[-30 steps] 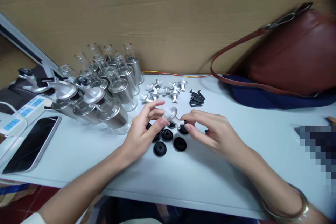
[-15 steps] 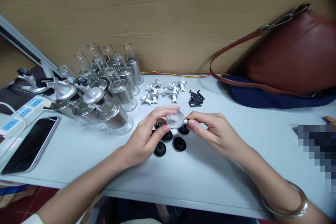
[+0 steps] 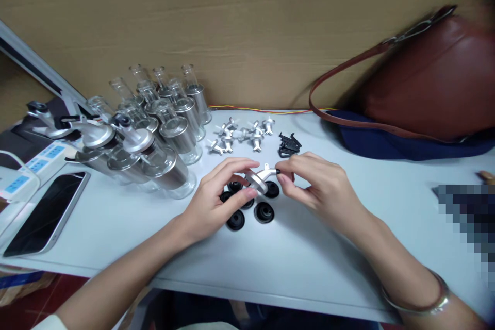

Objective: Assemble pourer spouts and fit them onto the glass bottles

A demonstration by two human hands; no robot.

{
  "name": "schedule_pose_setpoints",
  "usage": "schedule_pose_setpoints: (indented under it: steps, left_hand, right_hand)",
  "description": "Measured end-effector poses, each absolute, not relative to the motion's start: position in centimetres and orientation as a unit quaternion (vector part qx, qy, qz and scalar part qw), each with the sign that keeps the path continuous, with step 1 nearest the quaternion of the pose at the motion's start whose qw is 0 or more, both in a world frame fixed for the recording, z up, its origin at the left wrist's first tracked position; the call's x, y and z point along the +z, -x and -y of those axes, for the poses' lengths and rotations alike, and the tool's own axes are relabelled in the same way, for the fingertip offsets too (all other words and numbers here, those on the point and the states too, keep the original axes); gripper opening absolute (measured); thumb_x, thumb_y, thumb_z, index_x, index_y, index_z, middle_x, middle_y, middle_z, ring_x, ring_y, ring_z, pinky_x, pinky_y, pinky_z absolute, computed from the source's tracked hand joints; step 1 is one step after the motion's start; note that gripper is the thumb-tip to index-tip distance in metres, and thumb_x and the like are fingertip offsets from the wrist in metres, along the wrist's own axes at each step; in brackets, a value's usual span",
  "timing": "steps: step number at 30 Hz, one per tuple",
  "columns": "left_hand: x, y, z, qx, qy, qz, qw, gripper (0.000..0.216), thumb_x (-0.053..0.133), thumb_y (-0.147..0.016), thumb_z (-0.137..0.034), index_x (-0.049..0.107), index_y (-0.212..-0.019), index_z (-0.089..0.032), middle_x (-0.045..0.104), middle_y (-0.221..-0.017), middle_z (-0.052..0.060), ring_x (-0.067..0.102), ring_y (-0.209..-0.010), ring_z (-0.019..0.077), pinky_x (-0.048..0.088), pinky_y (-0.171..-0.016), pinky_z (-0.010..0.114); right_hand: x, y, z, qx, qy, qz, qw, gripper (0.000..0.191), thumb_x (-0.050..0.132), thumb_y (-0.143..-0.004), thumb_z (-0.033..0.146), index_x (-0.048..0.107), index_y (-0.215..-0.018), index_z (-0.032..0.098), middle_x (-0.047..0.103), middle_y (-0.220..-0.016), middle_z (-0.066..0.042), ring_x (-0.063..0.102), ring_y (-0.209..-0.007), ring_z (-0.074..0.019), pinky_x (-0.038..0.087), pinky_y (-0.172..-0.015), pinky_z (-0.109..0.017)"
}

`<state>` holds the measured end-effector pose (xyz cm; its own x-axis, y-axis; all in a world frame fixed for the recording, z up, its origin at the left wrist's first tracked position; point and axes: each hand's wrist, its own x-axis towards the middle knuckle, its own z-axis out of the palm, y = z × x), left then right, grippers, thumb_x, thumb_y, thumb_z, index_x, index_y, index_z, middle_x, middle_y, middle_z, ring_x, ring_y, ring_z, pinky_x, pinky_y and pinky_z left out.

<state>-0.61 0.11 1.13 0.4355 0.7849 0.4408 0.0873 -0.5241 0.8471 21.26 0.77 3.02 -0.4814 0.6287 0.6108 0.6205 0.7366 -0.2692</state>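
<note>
My left hand [image 3: 216, 196] pinches a small silver metal cap with a spout [image 3: 258, 179] above the white table [image 3: 116, 227]. My right hand [image 3: 313, 185] pinches the spout end of the same cap, where a small black piece shows at the tip. Directly under both hands lie several black rubber discs [image 3: 264, 212]. Behind them sit a cluster of small silver fittings [image 3: 242, 133] and a little pile of black clips [image 3: 289, 144].
Several glass-and-steel bottles [image 3: 174, 124] stand and lie at the left, some with silver caps. A phone [image 3: 46, 211] and a power strip [image 3: 34, 162] lie at the far left. A brown bag [image 3: 429, 77] on blue cloth sits at the right; cardboard wall behind.
The silver cap has been turned in my fingers from facing flat toward me to tilted edge-on. My right hand moved slightly up to the spout tip.
</note>
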Motion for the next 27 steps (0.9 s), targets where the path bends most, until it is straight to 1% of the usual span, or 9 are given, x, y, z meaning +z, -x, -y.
schedule_pose_setpoints:
  steps: [2, 5, 8, 11, 16, 20, 23, 27]
  left_hand:
    - [1.11, 0.56, -0.25, 0.443, -0.772, -0.285, 0.357, 0.026, 0.061, -0.091, -0.018, 0.061, -0.117, -0.022, 0.065, -0.115, 0.006, 0.062, -0.107, 0.0142, 0.054, -0.088, 0.023]
    - [1.14, 0.55, -0.36, 0.447, -0.799, -0.277, 0.293, 0.026, 0.064, -0.089, -0.015, 0.064, -0.113, -0.021, 0.068, -0.109, 0.007, 0.064, -0.103, 0.0149, 0.054, -0.091, 0.027]
    - [1.17, 0.60, -0.36, 0.455, -0.822, -0.259, 0.225, 0.024, 0.066, -0.087, -0.014, 0.065, -0.110, -0.020, 0.069, -0.106, 0.008, 0.067, -0.099, 0.0158, 0.056, -0.089, 0.029]
    - [1.09, 0.68, -0.33, 0.450, -0.838, -0.249, 0.182, 0.024, 0.065, -0.087, -0.012, 0.065, -0.110, -0.019, 0.068, -0.107, 0.008, 0.068, -0.098, 0.0157, 0.057, -0.087, 0.028]
    - [0.97, 0.69, -0.30, 0.450, -0.846, -0.235, 0.161, 0.023, 0.063, -0.088, -0.013, 0.065, -0.110, -0.018, 0.069, -0.107, 0.008, 0.069, -0.099, 0.0151, 0.058, -0.087, 0.026]
    - [0.99, 0.64, -0.33, 0.450, -0.849, -0.232, 0.155, 0.027, 0.064, -0.087, -0.012, 0.064, -0.113, -0.018, 0.069, -0.108, 0.009, 0.069, -0.101, 0.0158, 0.058, -0.089, 0.026]
    - [0.95, 0.64, -0.38, 0.451, -0.850, -0.225, 0.151, 0.033, 0.067, -0.086, -0.013, 0.062, -0.118, -0.018, 0.069, -0.110, 0.010, 0.068, -0.103, 0.0163, 0.057, -0.092, 0.027]
    - [0.90, 0.58, -0.40, 0.447, -0.857, -0.209, 0.152, 0.046, 0.067, -0.086, -0.017, 0.055, -0.130, -0.017, 0.066, -0.120, 0.014, 0.065, -0.112, 0.0183, 0.055, -0.098, 0.029]
  right_hand:
    - [3.03, -21.28, -0.80, 0.001, 0.355, 0.864, 0.358, 0.016, 0.048, -0.095, 0.016, 0.056, -0.082, 0.020, 0.062, -0.063, 0.002, 0.055, -0.055, -0.0115, 0.043, -0.063, -0.025]
    - [3.01, -21.19, -0.76, -0.003, 0.345, 0.867, 0.360, 0.018, 0.047, -0.096, 0.016, 0.055, -0.081, 0.020, 0.062, -0.061, 0.002, 0.055, -0.053, -0.0112, 0.043, -0.065, -0.025]
    - [2.94, -21.00, -0.61, 0.013, 0.352, 0.864, 0.361, 0.023, 0.045, -0.097, 0.017, 0.055, -0.076, 0.020, 0.062, -0.060, 0.002, 0.054, -0.053, -0.0113, 0.043, -0.062, -0.024]
    - [2.88, -20.84, -0.40, 0.066, 0.376, 0.854, 0.352, 0.028, 0.043, -0.097, 0.019, 0.055, -0.072, 0.020, 0.061, -0.058, 0.001, 0.052, -0.051, -0.0108, 0.042, -0.056, -0.021]
    - [3.02, -20.88, -0.10, 0.178, 0.418, 0.830, 0.323, 0.028, 0.043, -0.096, 0.023, 0.054, -0.070, 0.020, 0.053, -0.055, 0.003, 0.047, -0.048, -0.0094, 0.037, -0.049, -0.019]
    - [3.26, -20.74, 0.00, 0.232, 0.439, 0.810, 0.311, 0.030, 0.042, -0.095, 0.028, 0.049, -0.067, 0.020, 0.043, -0.052, 0.005, 0.040, -0.046, -0.0093, 0.033, -0.047, -0.020]
    - [3.39, -20.51, 0.04, 0.242, 0.446, 0.799, 0.323, 0.029, 0.041, -0.095, 0.028, 0.048, -0.068, 0.021, 0.045, -0.053, 0.004, 0.041, -0.047, -0.0098, 0.034, -0.048, -0.021]
    - [3.50, -20.40, 0.13, 0.227, 0.443, 0.782, 0.374, 0.029, 0.040, -0.096, 0.027, 0.047, -0.069, 0.021, 0.045, -0.053, 0.004, 0.042, -0.047, -0.0103, 0.035, -0.048, -0.022]
